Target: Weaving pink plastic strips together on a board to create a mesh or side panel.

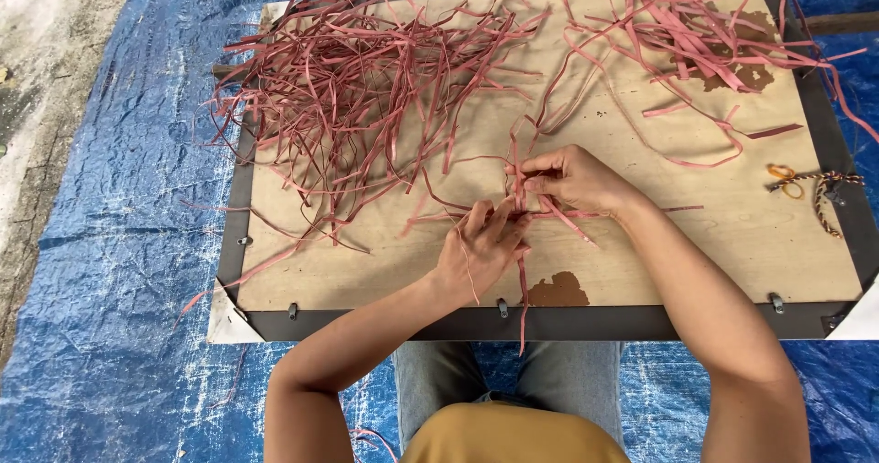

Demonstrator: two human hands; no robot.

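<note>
Both hands meet near the middle of a plywood work board (385, 271) that lies on a blue tarpaulin (128, 243). The left hand (478, 243) pinches several pink strips (522, 202) between thumb and fingers, its fingertips pointing up and to the right. The right hand (572, 177) comes in from the right and closes its thumb and forefinger on the same crossing of strips, just above the left hand's fingertips, so the 2 hands almost touch. The held strips cross each other: 1 runs nearly straight toward the person and hangs over the board's near edge, while others fan out sideways to the left and right. The crossing lies between the hands, about equally near to each.

A large loose heap of pink strips (357, 78) covers the far left of the board, well apart from the hands, and a smaller heap (696, 32) sits at the far right. Orange-handled scissors (784, 179) and a braided cord (829, 202) lie near the board's right edge.
</note>
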